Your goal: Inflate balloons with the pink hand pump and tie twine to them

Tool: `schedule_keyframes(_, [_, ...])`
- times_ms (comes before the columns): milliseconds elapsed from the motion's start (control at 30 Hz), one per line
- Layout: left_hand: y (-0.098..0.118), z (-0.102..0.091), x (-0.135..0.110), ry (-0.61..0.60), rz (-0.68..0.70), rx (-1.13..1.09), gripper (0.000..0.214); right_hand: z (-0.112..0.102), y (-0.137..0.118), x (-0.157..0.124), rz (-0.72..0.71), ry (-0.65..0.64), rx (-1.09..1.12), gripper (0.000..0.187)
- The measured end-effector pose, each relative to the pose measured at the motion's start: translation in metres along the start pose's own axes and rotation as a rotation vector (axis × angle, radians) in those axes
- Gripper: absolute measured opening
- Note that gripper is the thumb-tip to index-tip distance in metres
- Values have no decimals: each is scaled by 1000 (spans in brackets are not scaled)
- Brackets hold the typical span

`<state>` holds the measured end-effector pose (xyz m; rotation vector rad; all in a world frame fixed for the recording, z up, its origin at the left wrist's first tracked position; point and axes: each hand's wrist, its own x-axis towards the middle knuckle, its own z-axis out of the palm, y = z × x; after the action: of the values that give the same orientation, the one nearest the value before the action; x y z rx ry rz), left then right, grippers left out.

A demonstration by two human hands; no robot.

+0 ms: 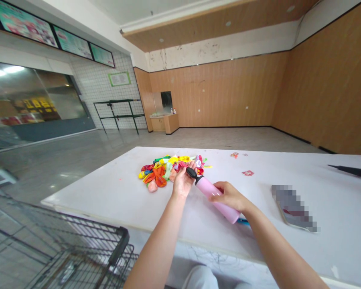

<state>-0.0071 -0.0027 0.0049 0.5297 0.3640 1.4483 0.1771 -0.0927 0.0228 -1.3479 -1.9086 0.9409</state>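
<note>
A pink balloon pump (218, 200) with a black knob-like end slants above the white table (108, 180). Around its pink barrel, my right hand (228, 196) is closed, thumb and fingers on either side. My left hand (184, 182) is palm up at the black end, its thumb beside the knob and its fingers partly hidden behind it. Just beyond the left hand lies a heap of uninflated balloons (159, 176) in red, orange, yellow, green and pink. A blue piece (243, 221) shows past the pump's lower end, partly covered by my right arm; I cannot tell whether it joins the pump.
A blurred-out flat item, probably a phone (293, 208), lies to the right. Past it is a black pointed object (351, 170). Small red paper cutouts (248, 173) lie toward the back. At the lower left, a wire cart (78, 237) stands against the table's edge.
</note>
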Motion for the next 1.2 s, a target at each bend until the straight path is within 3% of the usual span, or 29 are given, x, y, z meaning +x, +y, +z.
schedule_keyframes(333, [3, 23, 22, 38, -117, -21, 16, -3, -1, -2, 162, 18, 115, 37])
schedule_keyframes(600, [-13, 15, 18, -8, -135, -88, 18, 2, 0, 2, 131, 25, 56, 36])
schedule_keyframes(867, [-12, 9, 16, 23, -97, -130, 11, 6, 2, 4, 153, -8, 67, 30])
schedule_keyframes(1033, [-13, 4, 15, -1, -64, -178, 20, 8, 2, 4, 142, -34, 137, 31])
schedule_keyframes(1200, [-15, -1, 15, -29, -15, -164, 11, 9, 1, 3, 143, -66, 234, 31])
